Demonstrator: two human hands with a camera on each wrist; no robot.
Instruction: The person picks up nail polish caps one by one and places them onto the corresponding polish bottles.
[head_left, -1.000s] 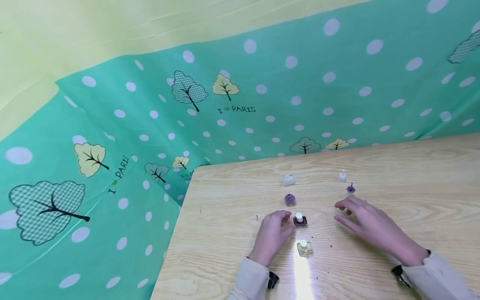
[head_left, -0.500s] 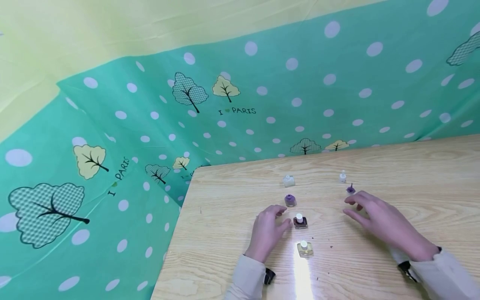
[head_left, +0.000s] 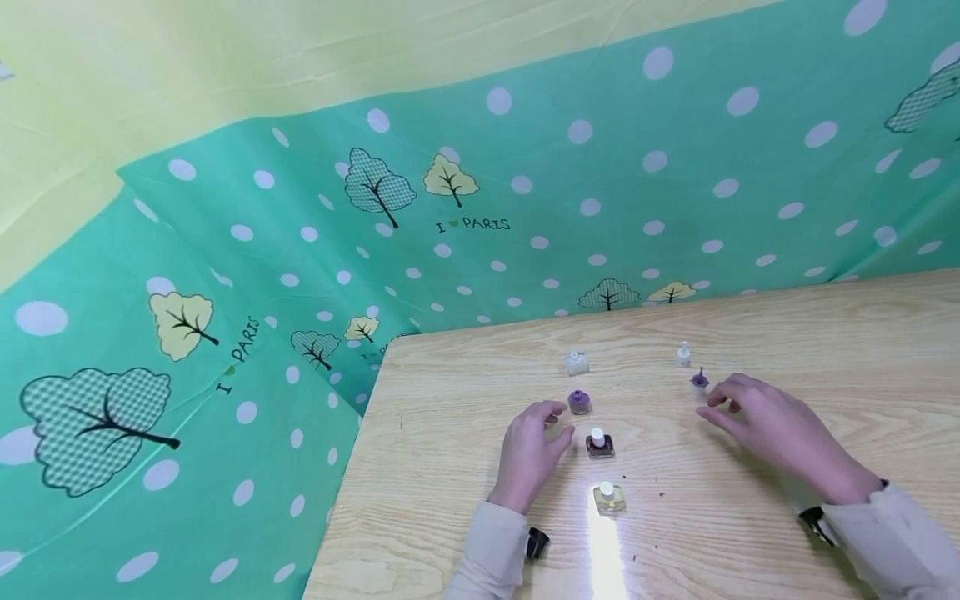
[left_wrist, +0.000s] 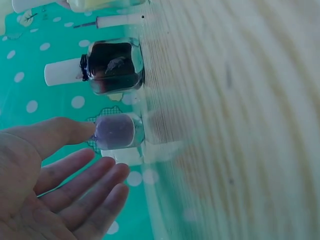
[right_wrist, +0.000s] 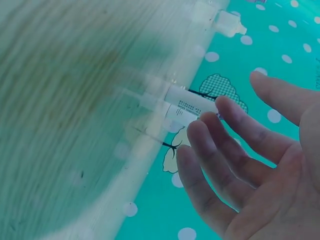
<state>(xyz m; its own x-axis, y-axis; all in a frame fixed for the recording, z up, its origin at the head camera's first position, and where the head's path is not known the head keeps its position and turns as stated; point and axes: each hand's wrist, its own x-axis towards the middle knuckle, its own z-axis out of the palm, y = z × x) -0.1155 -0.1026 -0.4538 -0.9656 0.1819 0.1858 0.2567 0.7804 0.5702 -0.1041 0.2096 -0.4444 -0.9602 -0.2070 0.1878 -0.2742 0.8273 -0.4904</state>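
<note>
My left hand (head_left: 527, 454) hovers beside a purple nail polish bottle (head_left: 579, 402) that stands without its cap. Its fingers are spread and hold nothing; in the left wrist view, the thumb overlaps the bottle's neck. A dark nail polish bottle (left_wrist: 116, 65) with a white cap stands nearby. To the right, a white cap with a purple brush (head_left: 699, 382) stands brush up. My right hand (head_left: 780, 429) is just right of this cap, with loosely bent fingers and nothing in them. In the right wrist view, its fingertips partly hide the white cap (right_wrist: 187, 102).
Nearer the person stands a yellowish nail polish bottle (head_left: 608, 498) with a white cap. Farther back are an uncapped clear bottle (head_left: 577, 364) and another white cap (head_left: 683, 356). Small dark specks lie on the wooden table (head_left: 420, 500). A green dotted cloth (head_left: 480, 167) hangs behind it.
My left hand has moved a little left and away from the dark bottle, up toward the purple one. My right hand has shifted right, to the side of the purple-brush cap.
</note>
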